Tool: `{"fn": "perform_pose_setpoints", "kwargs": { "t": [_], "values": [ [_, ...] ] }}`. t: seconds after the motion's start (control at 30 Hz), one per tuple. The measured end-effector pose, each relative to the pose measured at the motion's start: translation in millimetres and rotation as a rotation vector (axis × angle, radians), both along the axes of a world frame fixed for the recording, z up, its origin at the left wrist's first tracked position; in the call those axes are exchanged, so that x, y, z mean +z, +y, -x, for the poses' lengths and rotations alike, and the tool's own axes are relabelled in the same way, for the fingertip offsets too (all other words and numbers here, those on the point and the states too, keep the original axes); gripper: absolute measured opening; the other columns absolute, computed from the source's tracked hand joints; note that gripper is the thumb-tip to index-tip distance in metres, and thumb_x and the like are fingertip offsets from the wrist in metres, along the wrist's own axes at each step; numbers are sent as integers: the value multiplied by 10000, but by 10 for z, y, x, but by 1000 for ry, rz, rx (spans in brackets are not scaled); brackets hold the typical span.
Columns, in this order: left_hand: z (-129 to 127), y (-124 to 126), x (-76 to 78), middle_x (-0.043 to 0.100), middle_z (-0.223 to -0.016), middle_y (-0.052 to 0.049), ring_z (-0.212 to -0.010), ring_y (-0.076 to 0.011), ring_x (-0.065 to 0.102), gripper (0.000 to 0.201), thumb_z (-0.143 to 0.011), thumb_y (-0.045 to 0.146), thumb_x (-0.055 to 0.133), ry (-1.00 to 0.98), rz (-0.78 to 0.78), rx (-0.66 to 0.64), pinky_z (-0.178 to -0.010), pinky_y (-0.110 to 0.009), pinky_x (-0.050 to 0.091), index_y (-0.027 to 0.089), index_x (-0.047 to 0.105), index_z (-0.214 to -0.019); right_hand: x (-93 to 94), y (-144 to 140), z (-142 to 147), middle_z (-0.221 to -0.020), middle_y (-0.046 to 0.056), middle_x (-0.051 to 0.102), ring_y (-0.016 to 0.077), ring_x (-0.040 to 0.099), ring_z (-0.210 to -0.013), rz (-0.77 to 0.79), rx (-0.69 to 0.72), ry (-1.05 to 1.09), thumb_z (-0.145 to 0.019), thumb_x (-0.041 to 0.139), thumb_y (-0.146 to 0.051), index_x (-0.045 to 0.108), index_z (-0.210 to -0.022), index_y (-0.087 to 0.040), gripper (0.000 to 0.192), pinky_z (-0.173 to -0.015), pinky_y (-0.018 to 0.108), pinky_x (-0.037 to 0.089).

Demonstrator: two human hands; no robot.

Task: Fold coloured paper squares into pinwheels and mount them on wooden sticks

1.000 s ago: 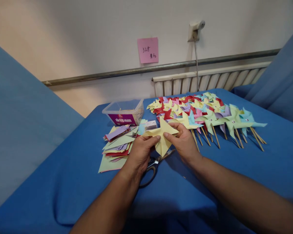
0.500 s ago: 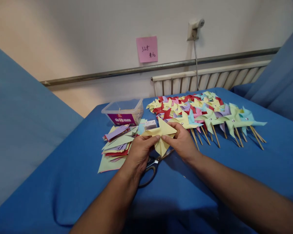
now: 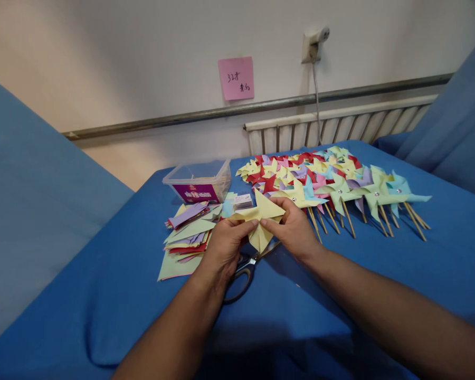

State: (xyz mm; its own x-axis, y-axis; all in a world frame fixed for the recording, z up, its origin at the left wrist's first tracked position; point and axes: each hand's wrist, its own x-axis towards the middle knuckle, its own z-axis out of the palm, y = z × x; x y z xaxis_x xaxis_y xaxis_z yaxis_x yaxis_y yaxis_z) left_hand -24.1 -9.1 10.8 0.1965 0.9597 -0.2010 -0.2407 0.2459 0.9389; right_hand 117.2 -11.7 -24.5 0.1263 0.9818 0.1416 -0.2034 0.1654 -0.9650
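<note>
Between both hands is a pale yellow paper pinwheel (image 3: 260, 211), its blades folded in toward the middle. My left hand (image 3: 230, 238) pinches it from the left, thumb close to the centre. On the other side my right hand (image 3: 291, 226) grips it, with that thumb also pressed near the centre. The fingers behind the paper are hidden. Below the pinwheel lies a pair of scissors (image 3: 244, 279) with dark handles, partly covered by my left hand. A small white box (image 3: 243, 201) stands just behind the paper.
Stacked coloured paper (image 3: 188, 237) lies at left. Behind it stands a clear plastic tub (image 3: 196, 177) with a purple label, holding thin sticks. Many finished pinwheels (image 3: 332, 182) on sticks cover the back right of the blue cloth (image 3: 340, 295). A radiator (image 3: 340, 121) runs along the wall.
Almost nothing differs. Both hands keep hold of the pinwheel in the same pose, and the whole view has shifted very slightly.
</note>
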Motion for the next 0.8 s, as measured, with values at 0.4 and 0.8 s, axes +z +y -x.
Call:
{"fn": "perform_pose_setpoints", "kwargs": {
  "t": [0.4, 0.8],
  "values": [
    [93, 44, 113, 773, -983, -104, -816, -220, 708, 344, -620, 141, 807, -213, 18, 95, -747, -305, 564, 106, 749, -957, 108, -156, -97, -1485, 62, 382, 292, 421, -1372, -603, -151, -601, -755, 652, -92, 629, -1115, -311, 422, -1085, 515, 409],
    [32, -12, 74, 772, -929, -61, -769, -179, 688, 313, -617, 150, 804, -159, 14, 30, -693, -257, 522, 168, 775, -928, 102, -120, -78, -1295, 75, 552, 268, 531, -1243, -541, -156, -548, -851, 682, -278, 657, -768, -244, 93, -1056, 487, 416]
  ]
}}
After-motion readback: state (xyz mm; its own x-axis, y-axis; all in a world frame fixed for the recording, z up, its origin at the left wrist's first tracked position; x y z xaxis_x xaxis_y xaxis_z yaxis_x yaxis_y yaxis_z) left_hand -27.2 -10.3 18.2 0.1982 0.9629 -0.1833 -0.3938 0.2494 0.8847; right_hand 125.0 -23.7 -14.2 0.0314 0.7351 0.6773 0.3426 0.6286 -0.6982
